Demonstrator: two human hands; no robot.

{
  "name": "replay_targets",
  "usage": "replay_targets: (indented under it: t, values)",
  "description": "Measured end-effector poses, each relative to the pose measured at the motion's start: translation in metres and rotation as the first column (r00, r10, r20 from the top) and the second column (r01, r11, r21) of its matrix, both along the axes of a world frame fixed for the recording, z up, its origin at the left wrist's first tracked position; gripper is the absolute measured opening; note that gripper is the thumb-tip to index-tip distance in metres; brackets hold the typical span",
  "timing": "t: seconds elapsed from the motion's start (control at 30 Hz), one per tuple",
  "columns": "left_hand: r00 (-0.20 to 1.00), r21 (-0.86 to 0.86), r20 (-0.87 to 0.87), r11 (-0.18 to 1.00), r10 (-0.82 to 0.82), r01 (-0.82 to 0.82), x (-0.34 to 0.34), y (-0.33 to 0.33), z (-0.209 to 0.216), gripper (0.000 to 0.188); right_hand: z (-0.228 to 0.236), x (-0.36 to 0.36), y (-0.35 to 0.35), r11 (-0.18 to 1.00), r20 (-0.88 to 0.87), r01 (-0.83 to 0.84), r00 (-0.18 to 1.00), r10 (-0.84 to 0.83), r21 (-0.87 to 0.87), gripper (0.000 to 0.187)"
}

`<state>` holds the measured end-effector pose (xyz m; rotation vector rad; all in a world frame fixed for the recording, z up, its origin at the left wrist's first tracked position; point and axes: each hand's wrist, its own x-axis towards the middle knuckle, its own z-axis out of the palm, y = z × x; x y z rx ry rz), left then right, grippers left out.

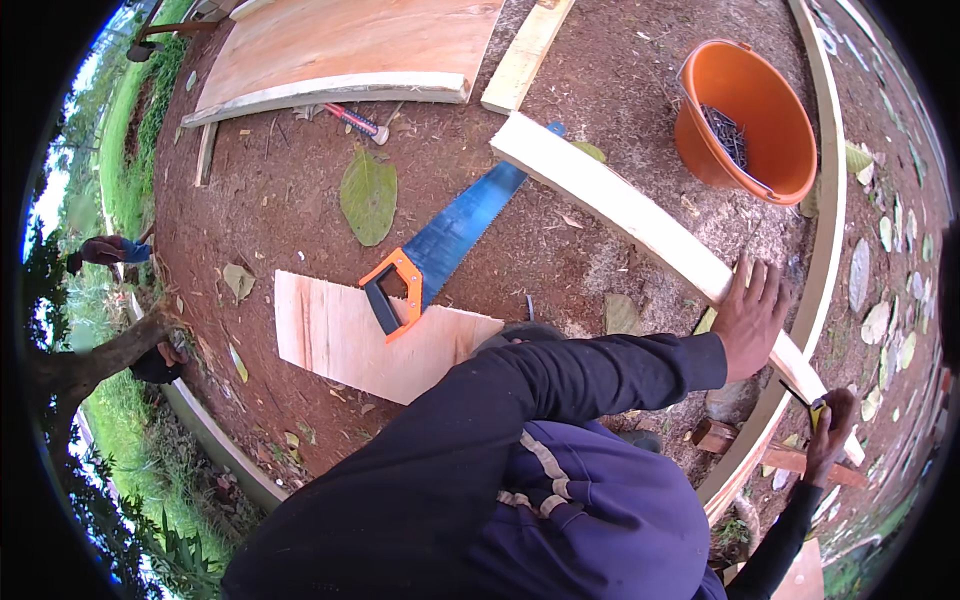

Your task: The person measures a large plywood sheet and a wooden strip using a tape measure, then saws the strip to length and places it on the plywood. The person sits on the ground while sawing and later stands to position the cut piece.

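A long pale wooden beam [620,205] runs from the upper middle down to the lower right. Across it lies my left hand [752,318], palm down, fingers stretched out and slightly apart. Farther along, close to the beam's lower right end, my right hand [832,428] is closed around a small yellow-and-black tool [817,412]. A thin dark piece reaches from the tool toward the beam's edge; its exact kind is not clear. The beam's other end rests over the tip of a blue-bladed handsaw [465,225], whose orange-and-black handle lies on a plywood offcut [350,335].
An orange bucket [795,135] holding nails [725,137] stands at upper right. A long timber [828,200] curves beneath the beam, with a reddish-brown wood block [715,436] nearby. Plywood [350,45], a red-handled hammer [358,123] and another board [527,55] lie far off. People are at left.
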<state>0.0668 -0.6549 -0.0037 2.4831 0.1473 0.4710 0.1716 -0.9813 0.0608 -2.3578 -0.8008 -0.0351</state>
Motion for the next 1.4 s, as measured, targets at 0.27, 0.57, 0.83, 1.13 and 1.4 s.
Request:
replay_targets:
  t: [0.27, 0.57, 0.83, 1.13, 1.4]
  values:
    - [0.874, -0.021, -0.446, 0.978, -0.195, 0.208, 0.032, 0.001, 0.015, 0.049, -0.001, -0.125, 0.142, 0.737, -0.459, -0.507, 0.837, 0.298, -0.447, 0.040]
    - [0.798, -0.122, -0.507, 0.943, -0.327, 0.309, 0.050, 0.015, 0.030, 0.041, -0.118, -0.250, 0.336, 0.382, -0.238, -0.910, 0.412, 0.880, -0.163, 0.043]
    - [0.728, -0.185, -0.573, 0.925, -0.377, 0.332, 0.050, 0.012, 0.031, 0.048, -0.134, -0.393, 0.539, 0.555, 0.041, -0.831, 0.554, 0.832, -0.030, 0.039]
    - [0.595, -0.352, -0.643, 0.876, -0.482, 0.329, 0.058, 0.061, 0.040, 0.056, -0.134, -0.347, 0.501, 0.808, -0.102, -0.588, 0.802, 0.589, 0.042, 0.021]
    - [0.298, -0.342, -0.651, 0.620, -0.698, 0.706, 0.110, 0.056, 0.012, 0.064, -0.012, -0.218, 0.321, 0.858, -0.425, -0.513, 0.772, 0.473, 0.023, 0.045]
